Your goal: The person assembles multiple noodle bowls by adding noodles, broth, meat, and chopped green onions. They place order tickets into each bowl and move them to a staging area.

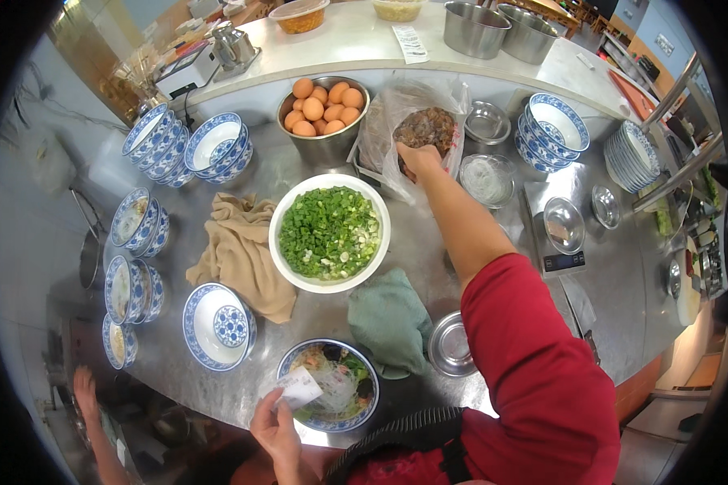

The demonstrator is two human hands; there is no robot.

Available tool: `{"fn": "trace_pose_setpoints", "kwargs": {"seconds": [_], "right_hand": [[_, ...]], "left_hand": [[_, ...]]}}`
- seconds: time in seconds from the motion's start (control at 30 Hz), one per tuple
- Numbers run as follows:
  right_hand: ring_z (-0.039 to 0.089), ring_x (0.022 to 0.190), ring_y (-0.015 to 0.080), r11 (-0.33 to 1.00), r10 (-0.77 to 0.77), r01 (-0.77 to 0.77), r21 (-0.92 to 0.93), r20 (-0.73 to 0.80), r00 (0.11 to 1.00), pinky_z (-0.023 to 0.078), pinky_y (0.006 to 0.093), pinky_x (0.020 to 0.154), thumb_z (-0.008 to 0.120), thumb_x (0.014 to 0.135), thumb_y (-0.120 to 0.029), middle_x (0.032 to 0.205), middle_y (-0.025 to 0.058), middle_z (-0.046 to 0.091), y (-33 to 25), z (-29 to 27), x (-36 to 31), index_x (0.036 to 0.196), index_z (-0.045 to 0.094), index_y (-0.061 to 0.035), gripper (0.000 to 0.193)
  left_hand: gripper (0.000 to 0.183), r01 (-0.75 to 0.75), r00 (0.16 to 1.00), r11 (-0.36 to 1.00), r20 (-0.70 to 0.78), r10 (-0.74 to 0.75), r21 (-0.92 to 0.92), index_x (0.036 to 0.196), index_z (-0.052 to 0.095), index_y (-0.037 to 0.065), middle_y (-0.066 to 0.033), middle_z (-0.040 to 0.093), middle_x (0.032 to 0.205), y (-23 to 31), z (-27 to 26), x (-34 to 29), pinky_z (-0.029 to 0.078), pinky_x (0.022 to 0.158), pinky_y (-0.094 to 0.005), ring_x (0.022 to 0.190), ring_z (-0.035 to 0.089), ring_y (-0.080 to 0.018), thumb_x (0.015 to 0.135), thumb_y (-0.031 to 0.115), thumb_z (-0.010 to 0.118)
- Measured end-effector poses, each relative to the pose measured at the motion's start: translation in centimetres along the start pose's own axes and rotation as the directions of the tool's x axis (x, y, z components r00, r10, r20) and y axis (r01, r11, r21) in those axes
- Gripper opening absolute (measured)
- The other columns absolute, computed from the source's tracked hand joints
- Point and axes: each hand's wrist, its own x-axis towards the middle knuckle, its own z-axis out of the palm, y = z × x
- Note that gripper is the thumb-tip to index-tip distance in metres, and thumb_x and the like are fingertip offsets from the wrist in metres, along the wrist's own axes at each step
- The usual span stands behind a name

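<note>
My left hand (pixel 275 428) pinches a small white paper slip (pixel 301 389) over a blue-and-white bowl (pixel 370 412) near the front edge. Clear noodles (pixel 336 394), green leaves and dark pieces lie in that bowl. Stretched far forward, my right hand (pixel 418 161) reaches into an open clear plastic bag (pixel 378 121). Its fingers curl into brown, wet-looking food pieces (pixel 425 129), and their tips are hidden there. Left of the bag, brown eggs (pixel 313 108) fill a metal pot (pixel 323 149). Chopped scallions (pixel 329 231) fill a white bowl (pixel 277 263) at the centre.
Stacked patterned bowls (pixel 218 145) line the left, with more (pixel 554 129) at the back right. A tan cloth (pixel 247 255) and a green cloth (pixel 390 323) flank the scallions. A scale (pixel 564 263) bears a metal bowl (pixel 564 225). Another person's hand (pixel 84 390) shows at lower left.
</note>
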Motion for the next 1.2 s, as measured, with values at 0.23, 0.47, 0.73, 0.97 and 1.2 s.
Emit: {"fn": "trace_pose_setpoints", "kwargs": {"seconds": [0.23,0.47,0.73,0.97,1.2], "right_hand": [[0.059,0.084,0.0353,0.711,-0.486,0.429,-0.557,0.052,0.872,0.047,0.0382,0.076,0.065,0.064,-0.042,0.086,0.0261,0.060,-0.5,-1.7,-2.1,0.081,0.061,0.0079,0.053],[0.061,0.078,0.0346,0.973,-0.228,0.232,0.001,0.205,0.952,0.049,0.0359,0.069,0.065,0.062,-0.026,0.081,0.0260,0.060,0.6,-2.3,0.1,0.085,0.059,0.0088,0.043],[0.055,0.100,0.0312,0.509,-0.185,0.429,-0.746,0.392,0.901,0.044,0.0369,0.085,0.055,0.068,-0.029,0.106,0.0233,0.055,1.4,-1.0,2.0,0.102,0.056,0.0076,0.050],[0.059,0.087,0.0321,0.262,-0.296,0.583,-0.769,0.511,0.807,0.047,0.0374,0.076,0.052,0.071,-0.030,0.091,0.0218,0.060,2.2,0.3,3.7,0.081,0.065,0.0007,0.035],[0.061,0.081,0.0278,0.196,-0.516,0.595,-0.780,0.434,0.739,0.049,0.0343,0.073,0.055,0.068,-0.020,0.081,0.0185,0.062,-0.5,-3.2,1.3,0.076,0.066,-0.0025,0.023]], "left_hand": [[0.022,0.011,1.000,0.999,-0.011,-0.012,-0.044,0.097,0.058,-0.005,-0.0090,0.056,0.090,-0.1,-0.8,-0.2,0.042,0.075,-0.0247,0.083,0.053,-0.0144,0.076,-0.007,0.051],[0.021,-0.019,0.998,1.000,0.056,0.020,-0.010,0.099,0.057,-0.005,-0.0084,0.058,0.092,-0.2,0.1,0.6,0.042,0.076,-0.0239,0.083,0.053,-0.0127,0.078,-0.005,0.052],[0.021,-0.010,0.999,0.999,0.050,0.012,-0.033,0.098,0.057,-0.005,-0.0080,0.057,0.090,0.2,0.8,0.8,0.041,0.076,-0.0247,0.082,0.053,-0.0133,0.078,-0.007,0.051],[0.021,-0.005,0.999,1.000,0.038,0.006,-0.020,0.098,0.058,-0.005,-0.0078,0.057,0.089,0.4,0.3,0.5,0.042,0.075,-0.0247,0.082,0.053,-0.0135,0.078,-0.006,0.052],[0.021,0.009,1.000,0.999,0.005,-0.009,0.032,0.097,0.058,-0.005,-0.0080,0.057,0.088,-0.3,-1.3,0.2,0.042,0.075,-0.0248,0.082,0.053,-0.0136,0.077,-0.008,0.051]]}}
